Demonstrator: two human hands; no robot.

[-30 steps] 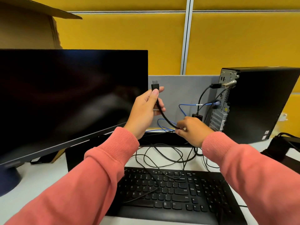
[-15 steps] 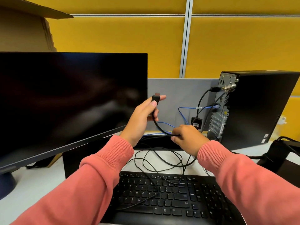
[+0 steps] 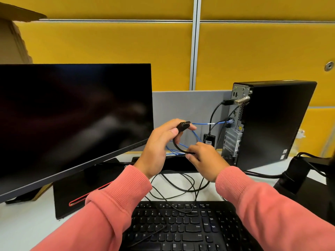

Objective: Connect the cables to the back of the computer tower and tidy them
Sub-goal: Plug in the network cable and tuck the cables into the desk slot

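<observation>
Black plug [image 3: 183,126] sits at frame centre, pinched in the left hand [image 3: 159,142]; the right hand [image 3: 204,156] pinches its cable [image 3: 176,146] just below. The tower [image 3: 268,124] stands centre right. Best to line the plug square with a free port, probably near the top, then push straight in.

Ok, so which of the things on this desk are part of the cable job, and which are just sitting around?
Part of the job:
- black cable with flat plug, pinched in left hand
- right hand, gripping that cable lower down
- black computer tower, rear ports facing left
- blue network cable, plugged in
- loose black cables

Just lying about:
- dark monitor
- black keyboard
- brown cardboard box
</observation>
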